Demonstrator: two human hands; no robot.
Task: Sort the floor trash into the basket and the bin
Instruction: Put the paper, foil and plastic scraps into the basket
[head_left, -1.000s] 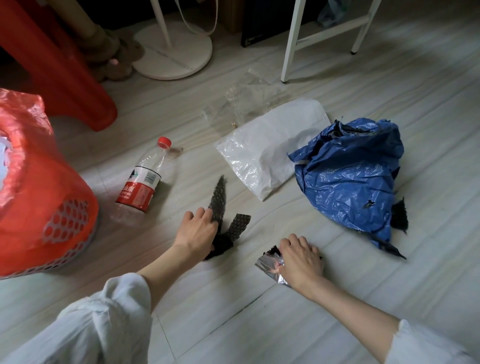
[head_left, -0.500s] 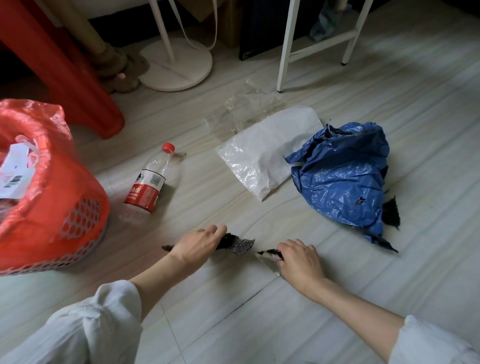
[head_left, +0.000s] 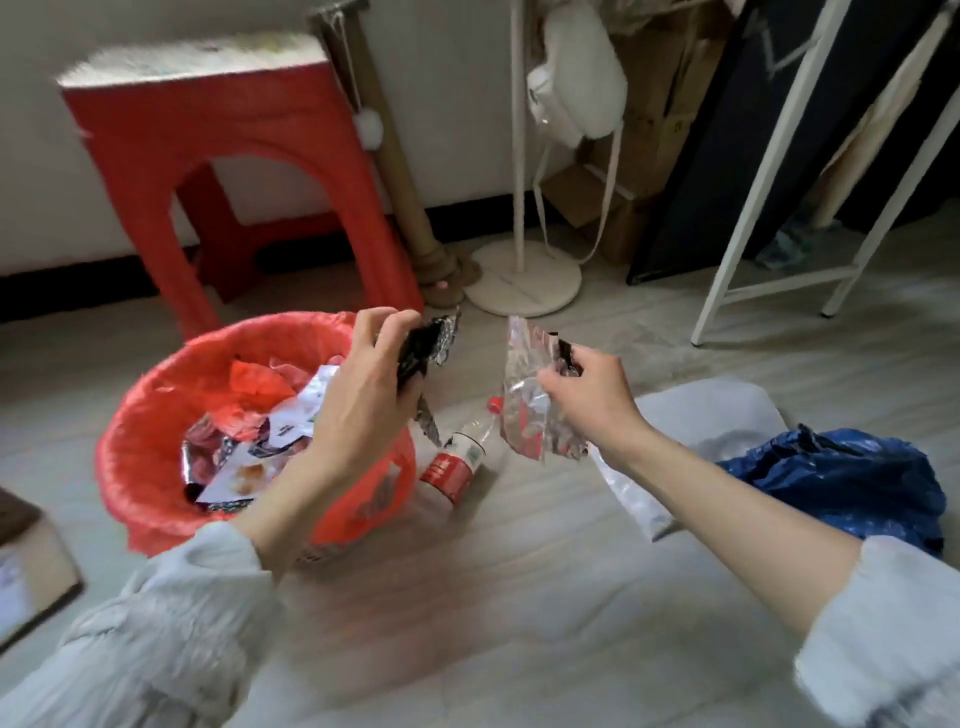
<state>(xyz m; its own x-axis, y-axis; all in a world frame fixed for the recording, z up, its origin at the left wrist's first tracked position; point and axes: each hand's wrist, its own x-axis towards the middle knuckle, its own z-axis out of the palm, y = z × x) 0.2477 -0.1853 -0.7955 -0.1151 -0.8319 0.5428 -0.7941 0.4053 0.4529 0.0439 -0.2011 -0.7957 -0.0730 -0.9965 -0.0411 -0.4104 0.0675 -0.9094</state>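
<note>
Both wrappers, flat on the floor half a second ago, have been lifted. At far left, the red-lined basket (head_left: 156, 415) is seen, open. Just right of it, over its rim, the black wrapper (head_left: 423, 348) is pinched by the left hand (head_left: 358, 395). Farther right, the silver wrapper (head_left: 524, 400) is gripped by the right hand (head_left: 592, 400), hanging lengthwise. The basket lies leftward; the left hand is judged nearer.

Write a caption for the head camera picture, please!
Two hands hold torn foil wrappers beside the red-lined basket.
</note>
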